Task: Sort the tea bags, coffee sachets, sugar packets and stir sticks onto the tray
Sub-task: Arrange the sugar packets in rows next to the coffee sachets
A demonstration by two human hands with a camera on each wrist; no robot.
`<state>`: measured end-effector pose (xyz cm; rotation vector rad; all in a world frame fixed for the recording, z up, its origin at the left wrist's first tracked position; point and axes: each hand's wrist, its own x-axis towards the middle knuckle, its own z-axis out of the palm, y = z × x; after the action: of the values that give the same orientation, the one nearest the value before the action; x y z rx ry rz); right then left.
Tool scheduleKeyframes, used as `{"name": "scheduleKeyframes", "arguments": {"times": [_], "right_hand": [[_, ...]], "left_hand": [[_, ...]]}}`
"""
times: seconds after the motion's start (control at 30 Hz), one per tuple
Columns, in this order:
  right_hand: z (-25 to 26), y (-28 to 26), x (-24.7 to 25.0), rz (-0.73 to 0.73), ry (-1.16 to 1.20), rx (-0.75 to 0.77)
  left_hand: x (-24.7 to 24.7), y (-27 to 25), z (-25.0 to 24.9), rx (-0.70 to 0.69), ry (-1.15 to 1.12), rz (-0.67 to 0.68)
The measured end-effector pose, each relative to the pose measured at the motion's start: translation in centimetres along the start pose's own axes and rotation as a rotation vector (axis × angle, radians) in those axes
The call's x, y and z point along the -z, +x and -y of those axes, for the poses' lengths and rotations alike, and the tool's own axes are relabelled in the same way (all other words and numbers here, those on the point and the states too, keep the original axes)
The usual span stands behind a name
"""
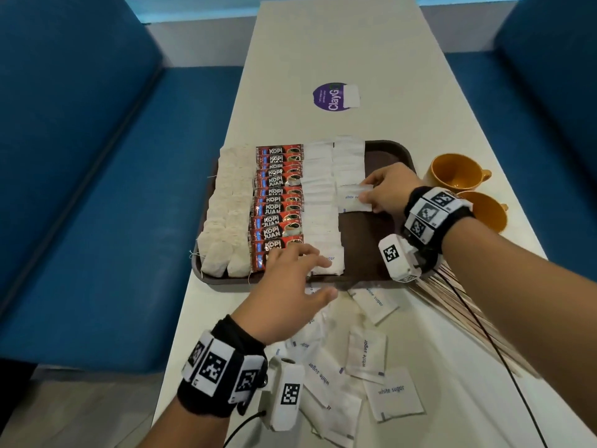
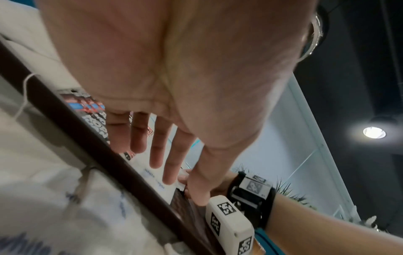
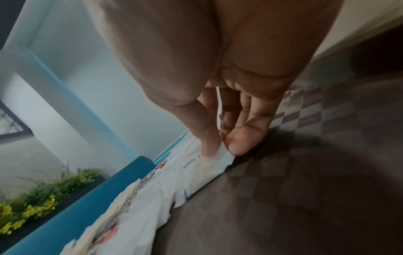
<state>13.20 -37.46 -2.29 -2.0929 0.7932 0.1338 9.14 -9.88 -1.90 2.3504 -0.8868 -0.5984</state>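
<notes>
- Right hand [image 1: 386,189] has its grip pinched on a sugar packet [image 1: 353,198], thumb [image 3: 242,139] and finger clamped on its edge, low over the brown tray [image 1: 371,250].
- Left hand [image 1: 290,279] hovers at the tray's near rim, fingers [image 2: 157,150] spread apart, holding nothing.
- Tea bags [image 1: 223,215], coffee sachets [image 1: 277,202] and sugar rows fill the tray.
- Loose sugar packets [image 1: 365,354] and stir sticks [image 1: 465,305] lie on the bench [image 1: 323,43].
</notes>
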Motion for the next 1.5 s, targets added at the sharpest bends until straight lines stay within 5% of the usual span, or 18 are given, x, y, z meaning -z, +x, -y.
{"name": "scheduleKeyframes", "arguments": {"times": [0.57,0.7,0.8,0.93,1.1,1.23,1.5], "right_hand": [[1.4,0.4,0.1,-0.106,-0.164,0.011],[2.0,-3.9,1.3,-0.172,-0.156,0.154],[1.6,-9.5,1.7,-0.087,-0.101,0.255],[-1.1,-16.7,0.7,0.124,-0.204,0.302],[-6.3,-20.6,-3.0,0.174,-0.545,0.41],[-7.9,-22.1,-4.2,0.178,-0.599,0.444],[-8.7,-23.5,-3.5,0.069,-0.457,0.385]], "left_hand": [[-0.8,-0.7,0.0,-0.02,0.04,0.044],[0.0,-1.7,0.5,-0.013,-0.146,-0.145],[0.9,-3.2,1.3,0.002,-0.198,-0.198],[1.4,-5.8,2.6,-0.003,-0.043,-0.003],[-0.5,-8.3,1.7,-0.022,0.122,0.215],[-2.7,-9.4,1.2,-0.028,0.227,0.202],[-2.7,-10.9,0.8,-0.058,0.03,0.025]]}}
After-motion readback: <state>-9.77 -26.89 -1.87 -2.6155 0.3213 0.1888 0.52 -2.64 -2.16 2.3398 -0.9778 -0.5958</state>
